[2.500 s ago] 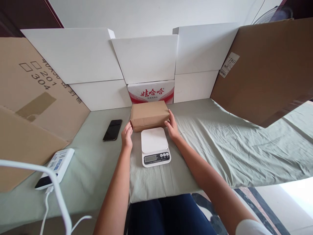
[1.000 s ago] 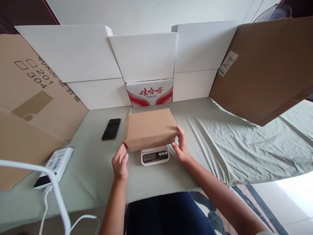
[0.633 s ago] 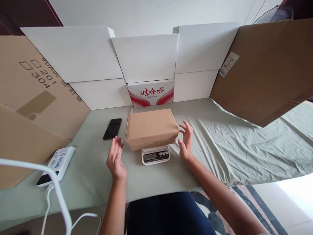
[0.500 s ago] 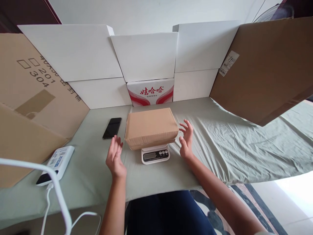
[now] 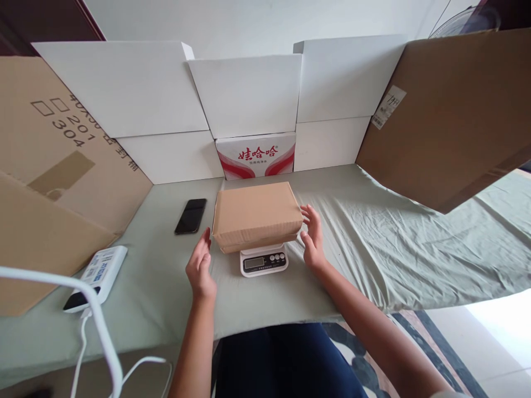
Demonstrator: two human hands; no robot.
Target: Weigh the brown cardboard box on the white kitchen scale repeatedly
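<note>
Two bare hands flank a brown cardboard box (image 5: 257,215) that rests flat on a small white digital scale (image 5: 264,261). The scale serves as the reference landmark for all positions below.

Box: it sits on top of the scale, covers the weighing platform completely and overhangs it to the left and right. Only the scale's front panel, with its display and buttons, shows below the box's near edge.

Left hand (image 5: 200,268): positioned left of the scale, near the box's near-left corner. The fingers are extended and held close together, palm facing the box. The fingertips lie right at the box corner; whether they touch it cannot be determined. Nothing is gripped.

Right hand (image 5: 313,239): positioned right of the scale, beside the box's right end. The fingers are spread and slightly curled, palm facing the box. The fingertips are at the box's right edge; contact cannot be confirmed. Nothing is gripped.

Surroundings: the scale stands on a table covered with a pale green cloth (image 5: 394,243). A black phone (image 5: 191,216) lies flat behind and left of the scale, apart from the box. A white power bank (image 5: 97,271) with a white cable lies well left of the scale. A red-and-white printed carton (image 5: 256,155) stands behind the scale, between white cartons (image 5: 244,94). Large brown cardboard sheets (image 5: 452,110) lean far left and far right of the scale.
</note>
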